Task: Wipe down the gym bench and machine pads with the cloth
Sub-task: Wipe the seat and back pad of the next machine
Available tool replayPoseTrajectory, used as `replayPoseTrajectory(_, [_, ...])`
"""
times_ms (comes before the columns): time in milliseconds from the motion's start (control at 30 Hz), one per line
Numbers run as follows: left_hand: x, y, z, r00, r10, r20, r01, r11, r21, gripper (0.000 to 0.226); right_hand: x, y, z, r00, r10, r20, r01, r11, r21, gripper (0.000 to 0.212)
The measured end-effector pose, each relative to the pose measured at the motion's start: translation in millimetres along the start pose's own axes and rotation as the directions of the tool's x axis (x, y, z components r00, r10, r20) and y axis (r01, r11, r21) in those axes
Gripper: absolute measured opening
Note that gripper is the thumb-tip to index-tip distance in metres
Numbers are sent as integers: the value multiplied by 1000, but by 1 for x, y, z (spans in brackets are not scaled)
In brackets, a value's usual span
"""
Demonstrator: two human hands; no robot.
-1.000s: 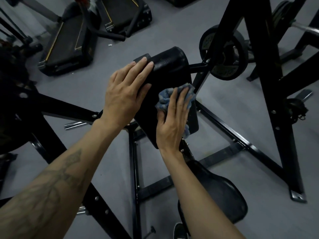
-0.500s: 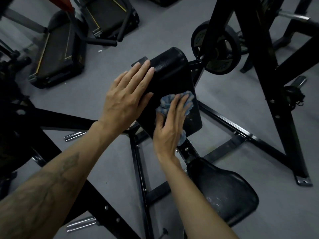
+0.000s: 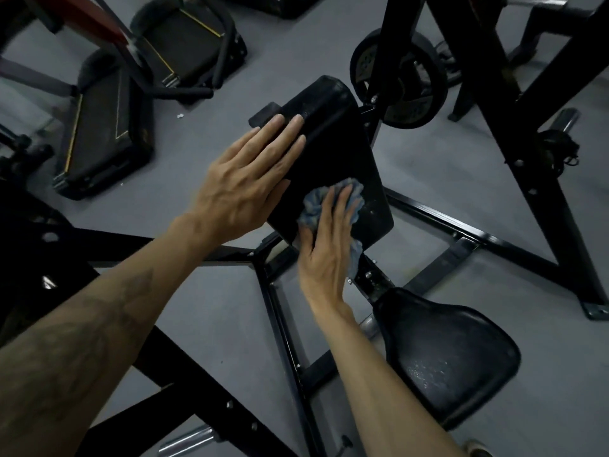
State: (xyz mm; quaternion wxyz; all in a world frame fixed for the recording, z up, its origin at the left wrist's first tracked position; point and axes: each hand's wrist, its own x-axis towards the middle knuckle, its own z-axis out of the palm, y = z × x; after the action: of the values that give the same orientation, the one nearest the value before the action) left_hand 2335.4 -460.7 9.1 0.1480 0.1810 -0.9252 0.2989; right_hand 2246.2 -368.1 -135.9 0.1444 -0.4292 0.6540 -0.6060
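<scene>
Fingers (image 3: pixel 336 206) of the right hand (image 3: pixel 324 255) lie straight and close together, pressing the crumpled blue-grey cloth (image 3: pixel 314 206) flat against the sloped black pad (image 3: pixel 333 150) of the machine. The cloth sits near the pad's lower edge, toward its right-hand corner, with one tail hanging past that edge beside the wrist. Compared with a second ago, hand and cloth are lower on the pad, having slid down from about its middle toward the bottom edge.

The left hand (image 3: pixel 244 183) rests flat on the pad's left edge, fingers extended and relaxed, their tips reaching up near the top left corner; it grips nothing. Its placement on the pad matches the earlier frames.

Below the pad, the black seat (image 3: pixel 451 354) shows more fully than before, its surface speckled with a pale sheen. The black frame (image 3: pixel 438 222) spreads across the grey floor (image 3: pixel 445 166). A weight plate (image 3: pixel 408 103) hangs just beyond the pad's top right corner, and two low black benches (image 3: pixel 99 133) lie on the floor at upper left.
</scene>
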Motion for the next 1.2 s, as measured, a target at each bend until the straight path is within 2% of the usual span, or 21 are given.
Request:
replayPoseTrajectory(67, [-1, -4, 0, 998, 61, -6, -61, 998, 10, 50, -20, 0, 7, 1000, 17, 22, -17, 1000, 1, 78])
replayPoseTrajectory(200, [0, -9, 3, 991, 126, -39, -124, 992, 36, 46, -16, -24, 20, 999, -40, -19, 41, 997, 69, 71])
replayPoseTrajectory(400, [0, -11, 2, 982, 189, -26, -188, 981, 36, 46, -42, -40, 42, 977, 183, -107, -158, 965, 208, 67])
replayPoseTrajectory(567, [4, -18, -1, 959, 284, 9, -284, 958, 32, 44, -30, -44, 45, 975, 157, -159, -122, 969, 213, 66])
replayPoseTrajectory(700, [7, -24, -3, 935, 354, 27, -355, 935, 3, 44, -47, -51, 50, 959, 253, -127, -209, 936, 285, 65])
replayPoseTrajectory(833, [15, -36, -5, 895, 429, 125, -422, 903, -77, 48, -29, -57, 45, 972, 186, -143, -141, 950, 277, 64])
replayPoseTrajectory(900, [17, -35, -5, 890, 435, 135, -425, 900, -95, 48, -32, -52, 45, 956, 227, -185, -166, 940, 298, 62])
replayPoseTrajectory(1000, [16, -32, -2, 907, 412, 93, -407, 911, -69, 48, -55, -60, 50, 936, 329, -125, -263, 890, 372, 67])
replayPoseTrajectory(1100, [16, -28, -1, 914, 403, 47, -402, 915, -43, 48, -53, -61, 50, 955, 281, -93, -231, 904, 361, 67])
replayPoseTrajectory(1200, [14, -26, 0, 919, 393, 37, -392, 919, -47, 48, -39, -47, 45, 964, 236, -123, -190, 934, 304, 63])
